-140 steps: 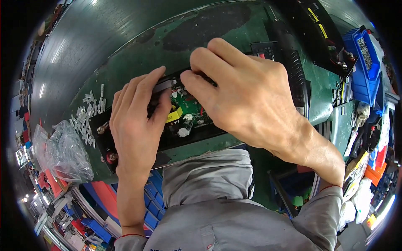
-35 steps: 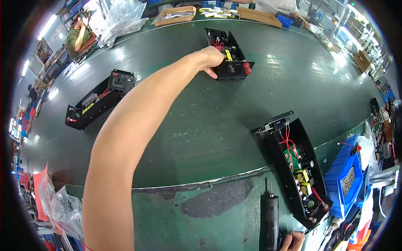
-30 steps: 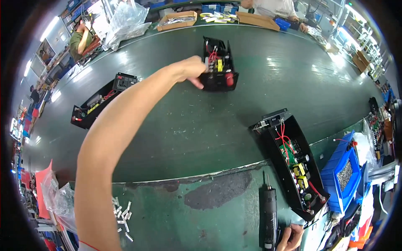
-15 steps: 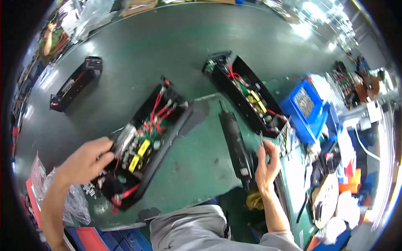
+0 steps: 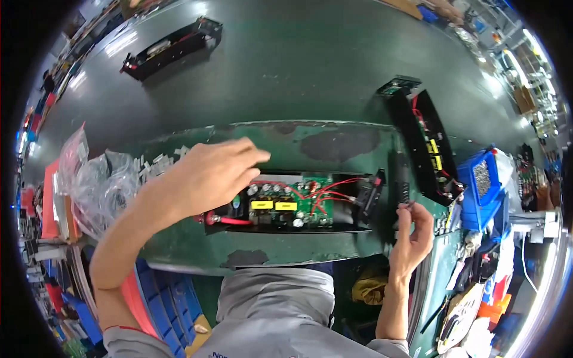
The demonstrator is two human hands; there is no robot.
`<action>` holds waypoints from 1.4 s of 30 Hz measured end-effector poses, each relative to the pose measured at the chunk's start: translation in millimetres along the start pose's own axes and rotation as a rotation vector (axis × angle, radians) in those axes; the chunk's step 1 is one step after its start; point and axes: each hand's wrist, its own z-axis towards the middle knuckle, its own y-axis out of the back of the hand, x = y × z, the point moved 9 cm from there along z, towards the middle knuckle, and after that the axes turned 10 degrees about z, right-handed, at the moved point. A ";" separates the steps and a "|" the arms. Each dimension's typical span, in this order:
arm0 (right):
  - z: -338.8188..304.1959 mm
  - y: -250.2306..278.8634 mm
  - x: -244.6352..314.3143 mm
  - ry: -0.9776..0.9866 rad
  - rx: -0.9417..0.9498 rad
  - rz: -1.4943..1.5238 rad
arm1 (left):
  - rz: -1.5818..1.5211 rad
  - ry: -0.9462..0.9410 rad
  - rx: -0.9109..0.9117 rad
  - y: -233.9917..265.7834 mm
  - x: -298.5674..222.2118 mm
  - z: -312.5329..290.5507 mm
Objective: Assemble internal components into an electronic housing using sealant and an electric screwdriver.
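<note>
A black open housing (image 5: 352, 227) lies crosswise in front of me. Inside it sits a green circuit board (image 5: 322, 221) with yellow blocks, round capacitors and red wires. A black end panel (image 5: 373, 194) stands tilted at its right end. My left hand (image 5: 218, 173) is over the housing's back left part, fingers stretched and thumb apart, with nothing visible in it. Right of the housing, my right hand (image 5: 413, 230) is closed in a pinch; what its fingertips hold is too small to make out. Just beyond them lies a black, rod-shaped power screwdriver (image 5: 401, 176).
A second wired housing (image 5: 427, 143) stands at the right, and another housing (image 5: 173, 51) lies far left. Beside the right one is a blue bin (image 5: 480, 206) of small metal parts. Clear plastic bags (image 5: 107, 185) and small pale pieces (image 5: 158, 167) lie at the left.
The near housing has turned from a slant to lying crosswise. My left hand has moved from its left side to above its back edge. The view has shifted; my right hand stays pinched.
</note>
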 end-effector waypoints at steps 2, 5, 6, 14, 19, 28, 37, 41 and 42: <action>-2.5 -4.2 -2.3 -0.057 -0.044 0.118 | -0.017 0.144 -0.297 27.3 7.1 -20.3; -4.3 -12.9 -17.4 -0.121 -0.059 0.205 | -0.369 0.515 -0.522 14.2 49.7 -66.4; -9.9 -19.0 -19.4 -0.119 -0.063 0.204 | -0.592 0.622 -0.574 -6.4 63.5 -86.2; -38.4 -56.0 13.1 0.251 0.272 -0.096 | -0.896 1.215 -0.325 -85.3 47.1 -124.0; -32.7 -68.0 15.2 0.258 0.380 -0.132 | -1.058 1.098 -0.245 -106.8 49.2 -128.6; -31.6 -64.2 7.3 0.242 0.387 -0.092 | -1.437 0.806 -0.374 -104.4 31.4 -97.9; -31.3 -64.0 17.5 0.415 0.538 -0.116 | -1.200 0.841 -0.275 -72.6 27.8 -83.2; -31.1 -64.6 18.0 0.444 0.527 -0.117 | -0.718 0.759 -0.311 -51.3 20.5 -77.8; -30.2 -63.2 16.6 0.443 0.524 -0.119 | -0.857 0.843 -0.268 -59.0 19.2 -76.3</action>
